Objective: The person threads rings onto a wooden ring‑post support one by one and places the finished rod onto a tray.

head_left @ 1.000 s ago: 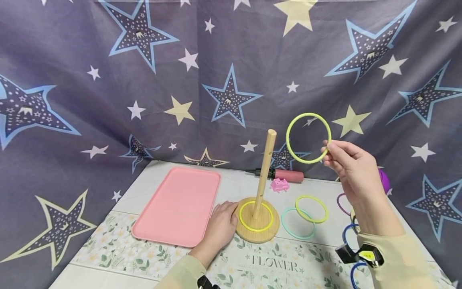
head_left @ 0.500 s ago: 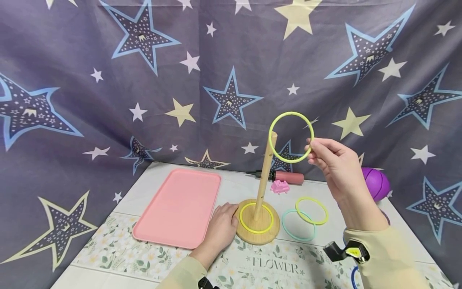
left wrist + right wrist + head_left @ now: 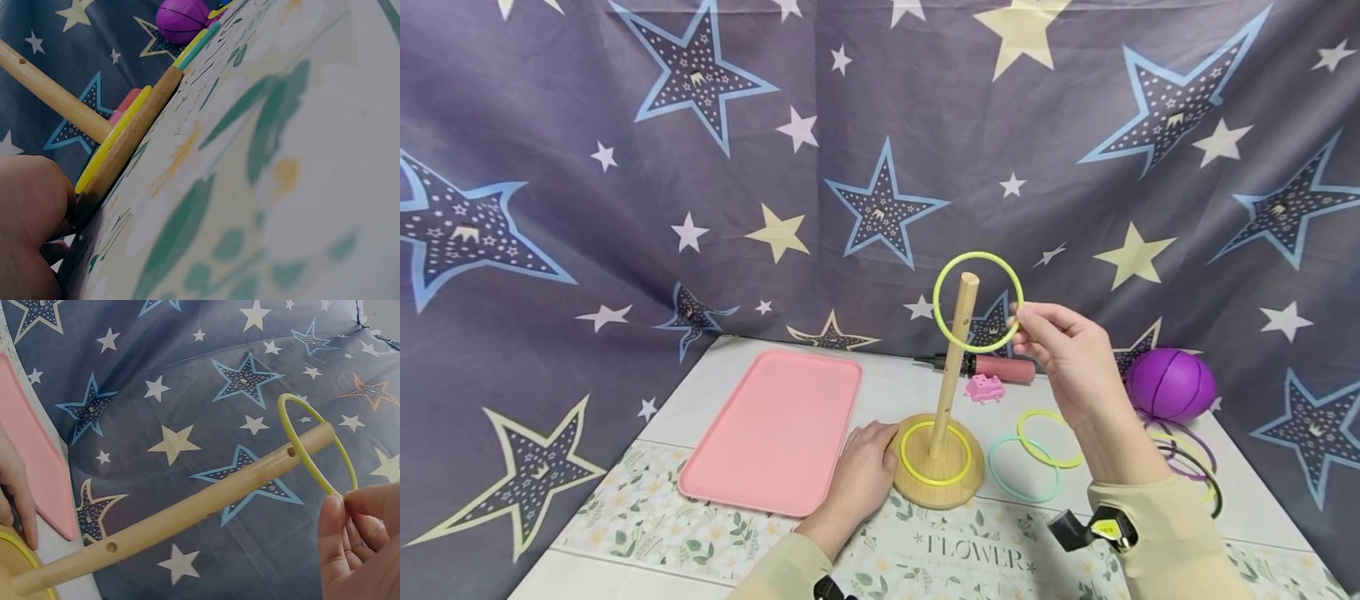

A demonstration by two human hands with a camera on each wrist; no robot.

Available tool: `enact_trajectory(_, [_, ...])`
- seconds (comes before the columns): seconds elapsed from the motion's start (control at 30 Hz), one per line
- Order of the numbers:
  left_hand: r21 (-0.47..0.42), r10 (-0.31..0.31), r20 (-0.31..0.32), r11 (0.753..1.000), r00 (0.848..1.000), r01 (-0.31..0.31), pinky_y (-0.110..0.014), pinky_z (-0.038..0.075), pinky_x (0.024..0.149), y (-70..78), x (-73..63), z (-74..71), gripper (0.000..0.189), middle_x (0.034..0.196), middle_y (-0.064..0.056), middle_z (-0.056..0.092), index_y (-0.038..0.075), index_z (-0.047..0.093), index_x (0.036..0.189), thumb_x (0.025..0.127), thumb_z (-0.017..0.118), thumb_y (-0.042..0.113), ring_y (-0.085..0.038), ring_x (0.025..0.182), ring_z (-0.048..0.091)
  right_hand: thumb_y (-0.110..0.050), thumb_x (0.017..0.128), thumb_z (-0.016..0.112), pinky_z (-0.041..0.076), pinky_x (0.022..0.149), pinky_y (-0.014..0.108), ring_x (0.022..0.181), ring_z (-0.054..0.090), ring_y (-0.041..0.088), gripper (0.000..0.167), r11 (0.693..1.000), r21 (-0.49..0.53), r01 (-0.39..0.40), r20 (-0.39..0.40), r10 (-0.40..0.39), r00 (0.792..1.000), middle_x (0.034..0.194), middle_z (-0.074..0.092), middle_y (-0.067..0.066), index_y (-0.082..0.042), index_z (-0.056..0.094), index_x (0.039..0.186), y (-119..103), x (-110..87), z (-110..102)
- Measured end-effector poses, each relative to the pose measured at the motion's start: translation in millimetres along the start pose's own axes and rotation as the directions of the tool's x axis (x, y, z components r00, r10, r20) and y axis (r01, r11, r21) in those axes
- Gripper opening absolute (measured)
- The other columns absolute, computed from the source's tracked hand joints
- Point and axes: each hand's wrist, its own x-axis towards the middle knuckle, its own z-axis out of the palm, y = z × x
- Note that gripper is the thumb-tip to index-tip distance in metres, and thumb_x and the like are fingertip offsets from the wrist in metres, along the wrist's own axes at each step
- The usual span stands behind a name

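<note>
My right hand (image 3: 1071, 358) pinches a yellow-green ring (image 3: 936, 300) between thumb and fingers. The ring is tilted up around the tip of the wooden post (image 3: 951, 383), whose end pokes through it in the right wrist view. The post rises from a round wooden base (image 3: 951, 496). A yellow ring (image 3: 904, 450) lies on that base around the post's foot. My left hand (image 3: 861, 471) rests on the table at the base's left edge, its fingers touching it; the left wrist view shows only part of this hand (image 3: 31, 212).
A pink tray (image 3: 775, 425) lies left of the base. To the right are a turquoise ring (image 3: 996, 479), another yellow-green ring (image 3: 1022, 437), more rings (image 3: 1195, 437) and a purple ball (image 3: 1172, 383). A small pink toy (image 3: 984, 387) and a hand pump (image 3: 1003, 368) lie behind.
My right hand has carried the yellow-green ring leftward and slightly down, from beside the post to around its tip. The left hand stays at the base.
</note>
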Motion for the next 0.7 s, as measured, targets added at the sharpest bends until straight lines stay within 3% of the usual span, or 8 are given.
enact_trajectory(0.37, [0.008,0.002,-0.002,1.0,1.0,-0.002,-0.057,0.029,0.134,-1.3,-0.4,-0.7,0.04,0.146,-0.014,0.068,0.0,0.065,0.149,0.11,0.061,0.006,-0.039,0.152,0.05,-0.012,0.109,0.071,0.066,0.082,0.026,0.077,0.075,0.01,0.015,0.995,-0.049,-0.084,-0.028,0.083,0.996,0.09,0.08,0.002,-0.014,0.085,0.104,35,-7.2,3])
enact_trajectory(0.7, [0.01,0.008,0.002,1.0,1.0,-0.008,-0.057,0.029,0.133,0.0,1.8,-0.2,0.04,0.146,-0.014,0.068,0.0,0.065,0.149,0.11,0.061,0.007,-0.038,0.152,0.051,-0.002,0.109,0.067,0.065,0.078,0.022,0.077,0.075,0.01,0.019,0.988,0.029,-0.155,-0.052,0.156,0.986,0.095,0.083,0.004,-0.007,0.083,0.102,69,-14.7,2])
